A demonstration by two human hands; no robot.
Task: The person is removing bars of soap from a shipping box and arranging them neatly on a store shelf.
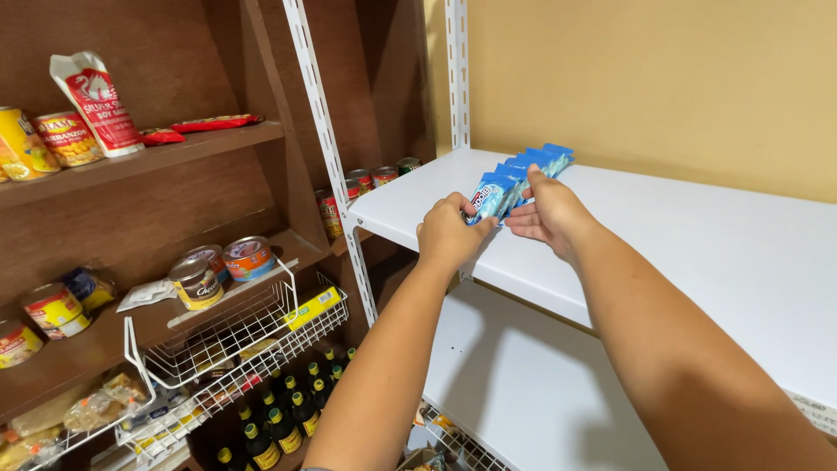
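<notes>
I note my left hand point(446, 234) curled shut and my right hand point(547, 212) flat-fingered, both gripping a row of small blue glossy snack packets point(516, 179) on the white shelf point(697, 235); likely light, crinkly, slippery, best pinched at row ends.

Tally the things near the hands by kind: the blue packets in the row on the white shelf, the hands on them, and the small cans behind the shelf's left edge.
Blue plastic snack packets in a row on the white metal shelf: about 5, edges overlap
Small round cans: 4
Bare hands, left hand and right hand: 2
Total: about 11
</notes>
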